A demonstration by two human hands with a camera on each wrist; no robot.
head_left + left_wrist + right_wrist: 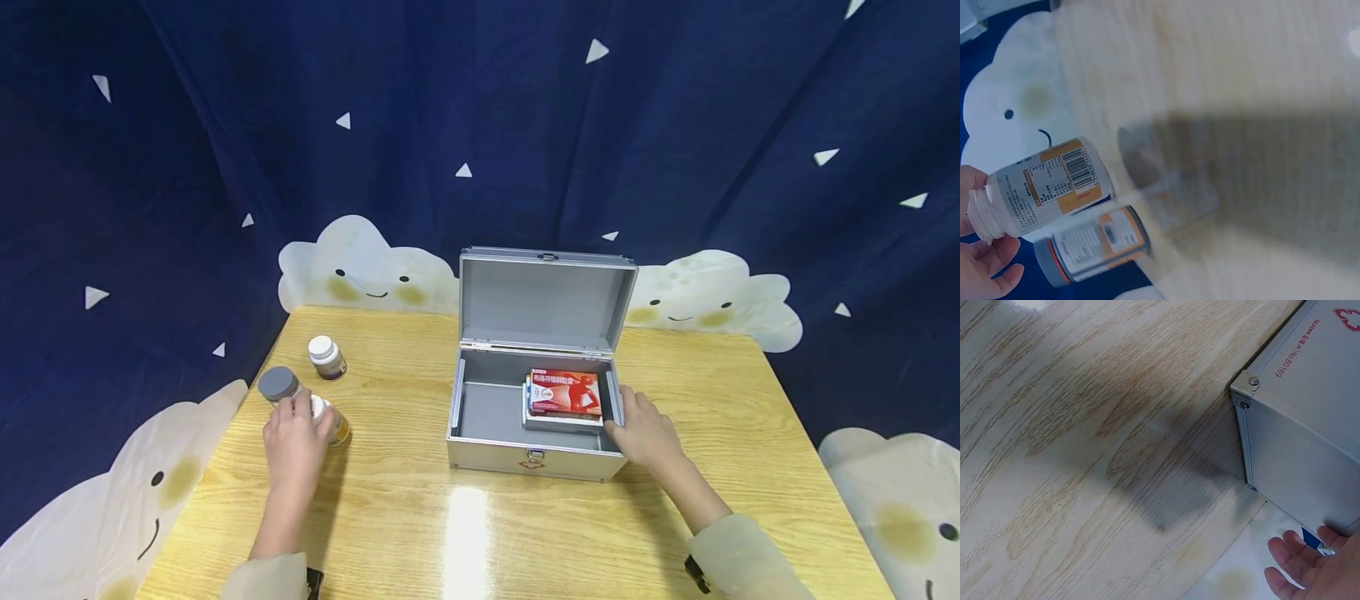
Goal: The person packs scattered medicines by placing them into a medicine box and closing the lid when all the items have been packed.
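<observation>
My left hand (291, 442) grips a white pill bottle with an orange-and-white label (1054, 181) by its top. In the left wrist view, thumb and fingers stand on either side of its neck. Close beside it is a grey-capped bottle (278, 383), partly behind the fingers in the head view. A smaller white-capped bottle (327, 358) stands farther back. My right hand (651, 429) rests at the right wall of an open silver metal case (491, 454), fingers loosely spread along the outside. Inside the case, a red medicine box (566, 392) lies on a white box (558, 423).
The case's lid (540, 304) is raised at the back. Everything stands on a wooden table (397, 517). Behind it hangs a dark blue curtain (510, 100) with white triangles, and cloud-shaped pieces (367, 267) edge the table.
</observation>
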